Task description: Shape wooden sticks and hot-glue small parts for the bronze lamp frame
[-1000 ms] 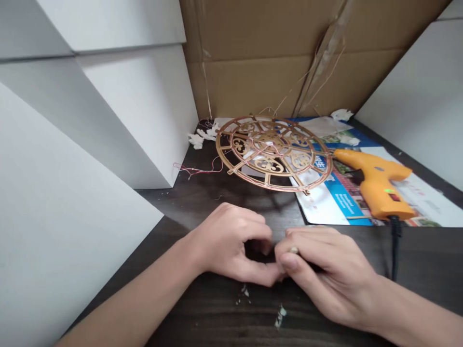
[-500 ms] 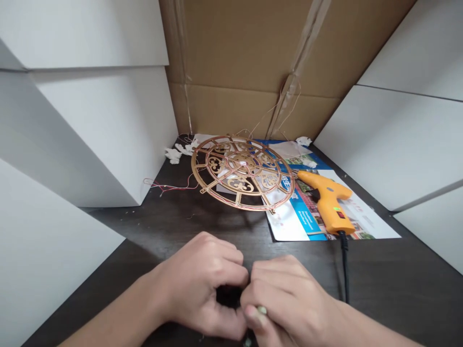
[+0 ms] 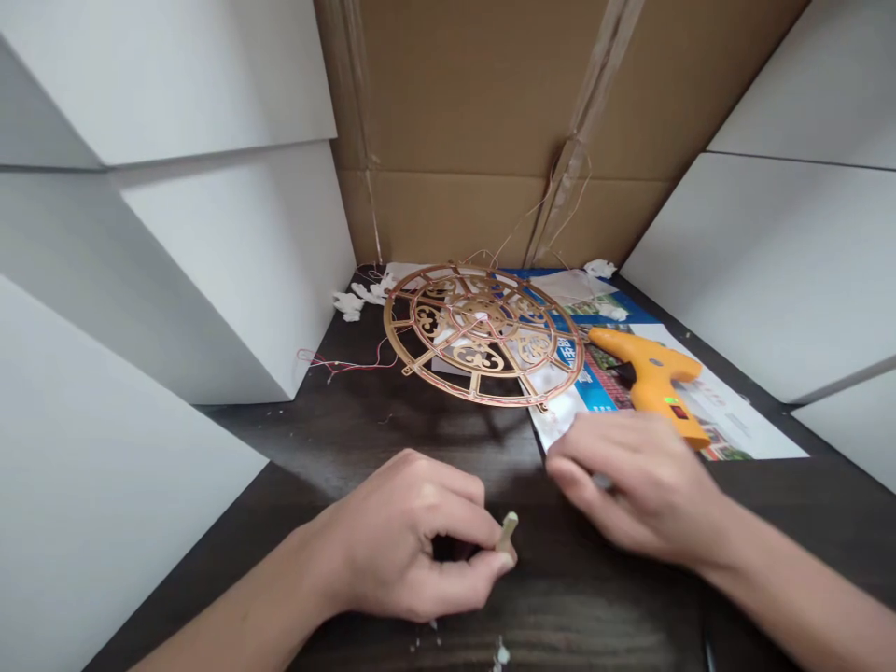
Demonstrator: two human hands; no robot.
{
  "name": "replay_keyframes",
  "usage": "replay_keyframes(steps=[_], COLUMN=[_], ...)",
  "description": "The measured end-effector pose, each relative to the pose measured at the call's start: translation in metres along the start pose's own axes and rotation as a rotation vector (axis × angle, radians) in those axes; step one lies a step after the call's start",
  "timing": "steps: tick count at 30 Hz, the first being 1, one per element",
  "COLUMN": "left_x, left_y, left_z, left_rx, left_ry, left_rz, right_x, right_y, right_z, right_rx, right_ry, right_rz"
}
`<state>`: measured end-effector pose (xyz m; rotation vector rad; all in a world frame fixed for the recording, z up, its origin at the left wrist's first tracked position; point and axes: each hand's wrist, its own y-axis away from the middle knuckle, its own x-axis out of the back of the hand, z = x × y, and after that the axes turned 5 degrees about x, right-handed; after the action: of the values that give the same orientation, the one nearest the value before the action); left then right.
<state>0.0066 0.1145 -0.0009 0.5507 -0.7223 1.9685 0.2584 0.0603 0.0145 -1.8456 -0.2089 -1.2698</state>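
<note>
Pale stub (image 3: 508, 528) pinched in the left hand (image 3: 406, 546)

Curled fingers and thumb of the left hand clamp the stub's lower end, its tip poking up just above the grip, over the dark table (image 3: 336, 439). Just to the right of that grip, the right hand (image 3: 640, 485) hovers loosely curled, holding nothing I can see; beyond it lie the orange glue gun (image 3: 654, 378) and gold filigree disc (image 3: 483, 336).

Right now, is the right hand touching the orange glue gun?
Cannot tell. In the head view, the right hand overlaps the glue gun's handle end, hiding any contact or gap.
</note>
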Motion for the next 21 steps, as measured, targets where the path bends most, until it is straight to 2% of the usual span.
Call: replay_keyframes(steps=[3,6,13,21], left_x=[0.002,0.003,0.008,0.010], left_y=[0.002,0.003,0.006,0.005], left_z=[-0.001,-0.002,-0.004,-0.005], left_rx=[-0.005,0.007,0.018,0.066], left_ry=[-0.004,0.001,-0.005,-0.026], left_rz=[0.027,0.050,0.075,0.108], right_x=[0.011,0.010,-0.012,-0.006], right_y=[0.008,0.015,0.032,0.049], right_z=[0.026,0.032,0.011,-0.020], right_rx=[-0.023,-0.046,-0.110,-0.124], right_ry=[0.096,0.192,0.455,0.566], right_rz=[-0.098,-0.210,-0.281,-0.292])
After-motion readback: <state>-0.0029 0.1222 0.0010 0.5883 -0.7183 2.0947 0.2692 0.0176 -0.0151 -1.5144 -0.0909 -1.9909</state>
